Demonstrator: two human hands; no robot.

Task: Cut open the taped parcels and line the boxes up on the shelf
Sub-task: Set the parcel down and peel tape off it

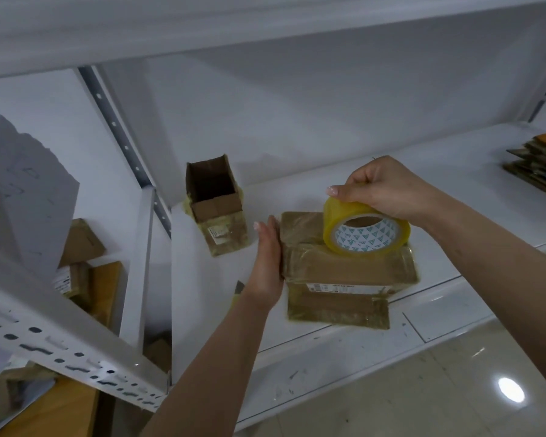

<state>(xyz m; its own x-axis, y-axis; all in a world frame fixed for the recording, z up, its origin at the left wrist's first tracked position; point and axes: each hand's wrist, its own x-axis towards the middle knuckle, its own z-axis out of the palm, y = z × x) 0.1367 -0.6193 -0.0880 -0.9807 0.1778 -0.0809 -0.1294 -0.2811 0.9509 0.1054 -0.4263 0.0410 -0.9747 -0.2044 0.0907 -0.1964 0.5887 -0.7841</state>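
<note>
A stack of taped brown parcels (344,266) lies on the white shelf (221,298), near its front edge. My left hand (267,260) presses flat against the stack's left side, fingers straight. My right hand (388,187) grips the top of a yellowish roll of packing tape (364,230) that stands tilted on the top parcel. An opened cardboard box (216,203) stands upright further back to the left, its flaps up and its inside dark.
A white perforated shelf upright (139,257) crosses the left side. More parcels (76,257) lie on the neighbouring shelf at left, under a sheet of paper (29,190). Flattened cardboard (539,162) is stacked at the far right. Glossy tiled floor (454,389) lies below.
</note>
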